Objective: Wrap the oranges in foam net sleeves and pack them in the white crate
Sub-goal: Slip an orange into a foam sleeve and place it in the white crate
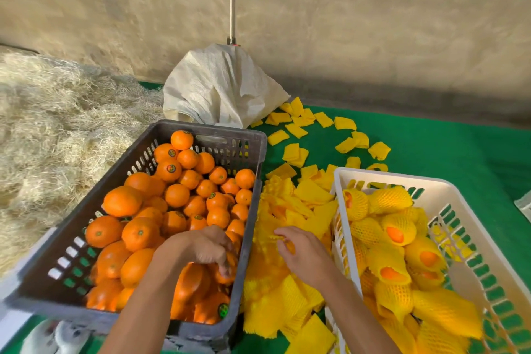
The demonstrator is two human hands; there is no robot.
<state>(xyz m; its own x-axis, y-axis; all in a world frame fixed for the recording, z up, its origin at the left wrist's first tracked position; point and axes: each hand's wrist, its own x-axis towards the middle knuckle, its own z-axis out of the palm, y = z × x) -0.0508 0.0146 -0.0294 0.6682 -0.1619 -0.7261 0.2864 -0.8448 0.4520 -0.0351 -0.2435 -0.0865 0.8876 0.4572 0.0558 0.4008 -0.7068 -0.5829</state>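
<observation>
1. The left hand [205, 244] reaches down into the dark grey crate [253, 138], fingers curled around a bare orange [227, 269] near the crate's right wall; the orange sits under the fingertips, mostly hidden by the knuckles, so how firm the grip is cannot be told.
2. The right hand [301, 250] hovers over the heap of yellow foam net sleeves [287, 210] between the two crates, its thumb and forefinger pinching the edge of one sleeve [280, 238]; the other fingers curl loosely.
3. Beyond the left fingers the dark crate is piled with unwrapped oranges [176, 195], some bearing small round stickers.
4. To the right of the right hand stands the white crate [402, 178], holding a layer of sleeved oranges [399, 228], orange skin showing at the open sleeve ends. They fill the near and left part; slotted wall and green show through on the far right side.
5. My judgement: the task is well under way but far from finished. More fruit waits bare than lies packed, and the white crate has room left.
6. The step in hand looks like the start of a new cycle: one hand fetching fruit, the other fetching a sleeve.
7. More flat sleeves [344, 123] lie scattered on the green mat [445, 152] beyond the fingers, near a white woven sack [221, 86]; pale straw [57, 123] lies far left.
</observation>
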